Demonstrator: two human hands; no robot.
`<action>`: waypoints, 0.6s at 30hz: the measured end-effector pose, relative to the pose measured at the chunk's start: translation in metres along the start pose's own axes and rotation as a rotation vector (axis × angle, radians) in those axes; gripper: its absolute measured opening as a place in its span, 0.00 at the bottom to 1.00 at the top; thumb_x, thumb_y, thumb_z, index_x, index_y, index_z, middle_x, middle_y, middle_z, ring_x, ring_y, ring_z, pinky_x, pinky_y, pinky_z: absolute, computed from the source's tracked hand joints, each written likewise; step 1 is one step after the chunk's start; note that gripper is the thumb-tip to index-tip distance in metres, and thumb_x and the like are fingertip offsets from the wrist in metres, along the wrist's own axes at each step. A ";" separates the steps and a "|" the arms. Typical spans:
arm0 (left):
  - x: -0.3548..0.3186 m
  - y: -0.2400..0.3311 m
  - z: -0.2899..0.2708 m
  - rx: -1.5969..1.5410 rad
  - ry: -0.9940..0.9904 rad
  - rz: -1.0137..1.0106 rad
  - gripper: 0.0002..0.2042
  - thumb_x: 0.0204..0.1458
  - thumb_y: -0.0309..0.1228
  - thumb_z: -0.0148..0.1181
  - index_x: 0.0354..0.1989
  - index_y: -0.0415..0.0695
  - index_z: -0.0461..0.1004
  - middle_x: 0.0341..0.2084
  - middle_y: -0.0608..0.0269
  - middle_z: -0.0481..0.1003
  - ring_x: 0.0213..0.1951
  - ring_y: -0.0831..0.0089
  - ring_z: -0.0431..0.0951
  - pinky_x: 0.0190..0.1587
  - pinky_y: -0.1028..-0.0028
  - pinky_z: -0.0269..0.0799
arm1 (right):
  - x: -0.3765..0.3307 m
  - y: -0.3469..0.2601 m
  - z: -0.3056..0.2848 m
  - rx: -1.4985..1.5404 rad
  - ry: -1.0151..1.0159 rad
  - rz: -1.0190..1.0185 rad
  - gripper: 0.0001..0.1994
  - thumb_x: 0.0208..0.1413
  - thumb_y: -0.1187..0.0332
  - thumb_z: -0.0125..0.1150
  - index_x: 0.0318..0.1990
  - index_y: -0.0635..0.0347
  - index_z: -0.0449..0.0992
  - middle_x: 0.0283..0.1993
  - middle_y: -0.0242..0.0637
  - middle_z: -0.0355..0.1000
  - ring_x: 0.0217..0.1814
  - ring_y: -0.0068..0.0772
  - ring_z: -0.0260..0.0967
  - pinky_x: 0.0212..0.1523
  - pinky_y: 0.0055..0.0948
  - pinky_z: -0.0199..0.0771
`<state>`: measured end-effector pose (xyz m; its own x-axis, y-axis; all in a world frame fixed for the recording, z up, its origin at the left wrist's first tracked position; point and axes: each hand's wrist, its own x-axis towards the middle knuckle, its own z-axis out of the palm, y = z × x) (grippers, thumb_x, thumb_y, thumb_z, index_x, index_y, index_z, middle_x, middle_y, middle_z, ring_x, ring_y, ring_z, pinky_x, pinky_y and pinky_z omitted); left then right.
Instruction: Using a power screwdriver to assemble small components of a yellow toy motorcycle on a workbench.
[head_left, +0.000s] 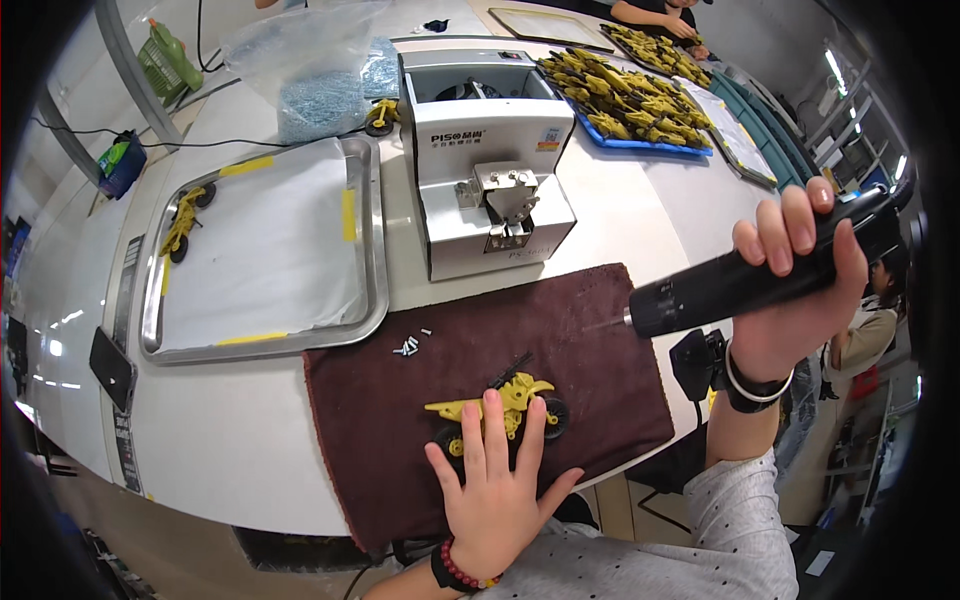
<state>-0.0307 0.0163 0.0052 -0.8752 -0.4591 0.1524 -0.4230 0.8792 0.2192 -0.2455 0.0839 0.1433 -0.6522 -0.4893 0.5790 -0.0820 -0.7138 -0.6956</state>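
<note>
The left hand [497,488] lay flat, fingers spread, pressing a yellow toy motorbike [503,405] down on the dark brown cloth [590,370] at the near edge of the worktop [250,440]. The right hand [795,290] was closed around a black electric screwdriver [745,280], held up to the right with its bit pointing left, well clear of the bike and touching nothing.

A few small loose screws [410,346] lay on the cloth just beyond the bike, near the tray's edge. Behind the cloth stood a white screw-feeder machine [485,160].

As for progress, the metal tray [370,260] on the left held only one finished-looking yellow motorbike [183,222] on its white sheet, while the blue tray [640,143] at the far right was heaped with many yellow bikes [625,95]. Judging by that, the batch looked barely begun: one piece set aside, one under the hand, most waiting. Whether the bike in hand had its screws in could not be told. Another person's hands [680,25] worked at a further tray.
</note>
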 end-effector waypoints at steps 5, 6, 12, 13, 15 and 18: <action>0.000 -0.003 0.001 -0.016 -0.002 -0.007 0.39 0.43 0.66 0.48 0.64 0.62 0.57 0.60 0.50 0.59 0.63 0.56 0.57 0.60 0.39 0.38 | 0.031 0.006 0.011 0.011 -0.090 0.010 0.10 0.57 0.65 0.48 0.39 0.58 0.58 0.28 0.30 0.55 0.27 0.23 0.53 0.35 0.27 0.55; 0.003 -0.004 -0.002 -0.019 -0.002 0.002 0.37 0.44 0.65 0.48 0.63 0.64 0.58 0.60 0.50 0.60 0.62 0.56 0.57 0.60 0.40 0.39 | 0.035 0.008 0.013 0.007 -0.089 0.013 0.10 0.57 0.65 0.48 0.39 0.58 0.58 0.28 0.30 0.55 0.27 0.23 0.53 0.35 0.27 0.55; 0.011 -0.001 -0.021 -0.135 -0.146 -0.018 0.29 0.47 0.55 0.52 0.59 0.61 0.63 0.59 0.49 0.59 0.62 0.53 0.56 0.57 0.40 0.45 | 0.051 0.018 0.016 0.014 -0.113 -0.023 0.10 0.57 0.65 0.48 0.40 0.59 0.58 0.29 0.30 0.56 0.28 0.23 0.54 0.37 0.28 0.56; 0.009 -0.003 -0.014 -0.108 -0.005 0.029 0.35 0.45 0.58 0.53 0.63 0.62 0.59 0.64 0.47 0.52 0.65 0.48 0.49 0.57 0.35 0.39 | 0.056 0.019 0.019 0.006 -0.129 -0.037 0.10 0.57 0.65 0.48 0.40 0.59 0.59 0.29 0.30 0.56 0.29 0.23 0.54 0.37 0.28 0.55; 0.006 -0.003 -0.012 -0.103 0.003 0.038 0.34 0.45 0.57 0.53 0.63 0.61 0.60 0.63 0.47 0.53 0.65 0.49 0.51 0.57 0.36 0.40 | 0.065 0.023 0.024 -0.019 -0.127 -0.071 0.10 0.56 0.64 0.48 0.40 0.60 0.61 0.29 0.29 0.57 0.29 0.23 0.54 0.36 0.29 0.55; 0.006 -0.003 -0.014 -0.090 0.000 0.039 0.32 0.46 0.56 0.53 0.62 0.61 0.61 0.63 0.47 0.54 0.64 0.49 0.53 0.57 0.37 0.43 | 0.077 0.033 0.026 -0.083 -0.161 -0.063 0.09 0.55 0.64 0.48 0.39 0.58 0.65 0.28 0.29 0.59 0.28 0.24 0.55 0.36 0.29 0.56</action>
<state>-0.0313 0.0093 0.0194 -0.8906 -0.4246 0.1627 -0.3657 0.8815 0.2987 -0.2785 0.0092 0.1757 -0.5156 -0.5232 0.6786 -0.1850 -0.7053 -0.6843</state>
